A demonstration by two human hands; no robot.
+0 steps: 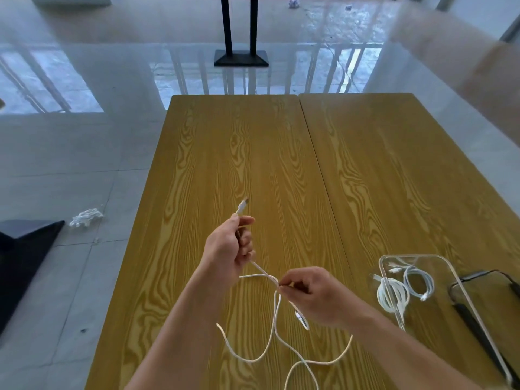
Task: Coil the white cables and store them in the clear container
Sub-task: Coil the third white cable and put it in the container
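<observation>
1. Grey glossy floor tiles surround 2 yellow wood-grain tabletops (281, 153) butted side by side; a black metal stand (241, 56) rises on the floor beyond them.
2. At the near right of the tabletop sits the clear rounded-corner plastic container (461, 280). 2 coiled white cables (405, 288) show at its left side, at least 1 of them inside; whether the larger coil lies inside or against the wall I cannot tell. A dark object lies under or behind the container's right part.
3. One loose white charging cable (274, 327) is in work over the left tabletop. Its long axis runs from a plug end poking up out of the left hand, down and right to the right hand, then trails toward the viewer in slack loops on the wood.
4. The left hand (229, 249) is raised, fingers curled round the cable just below the plug.
5. The right hand (315, 294) sits lower and nearer the container, thumb and fingertips (282, 285) pinching the cable where a strand crosses it.
6. Judged from this, the next loop would be carried from the right hand's pinch up to the left hand's grip, drawing in the slack lying nearest the viewer; the container lies well to the right of both hands, closer to the right one.
</observation>
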